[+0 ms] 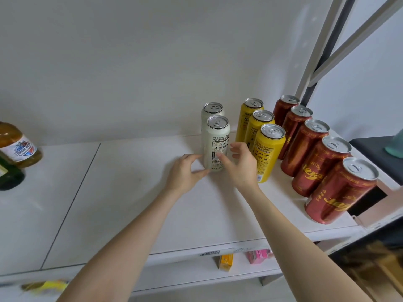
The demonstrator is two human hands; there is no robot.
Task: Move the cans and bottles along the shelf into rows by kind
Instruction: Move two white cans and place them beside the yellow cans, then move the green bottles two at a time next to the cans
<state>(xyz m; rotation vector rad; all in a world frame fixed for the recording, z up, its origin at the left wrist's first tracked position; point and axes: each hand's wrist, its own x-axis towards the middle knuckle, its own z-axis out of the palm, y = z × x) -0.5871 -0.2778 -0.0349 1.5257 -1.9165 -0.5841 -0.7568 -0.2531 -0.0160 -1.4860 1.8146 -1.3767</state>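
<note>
On the white shelf stand rows of cans running front to back. Two white cans form one row: the front white can and another behind it. To their right stand three yellow cans, then several red cans. My left hand sits at the lower left of the front white can, thumb and forefinger tips at its side. My right hand is at its lower right, thumb lying on the can's front, fingers spread loosely in the gap beside the nearest yellow can. Neither hand closes round it.
At the far left edge stand an amber bottle with a labelled front and a dark green bottle. A white wall backs the shelf. Metal frame posts rise at the right. Small yellow and pink packs lie on the shelf below.
</note>
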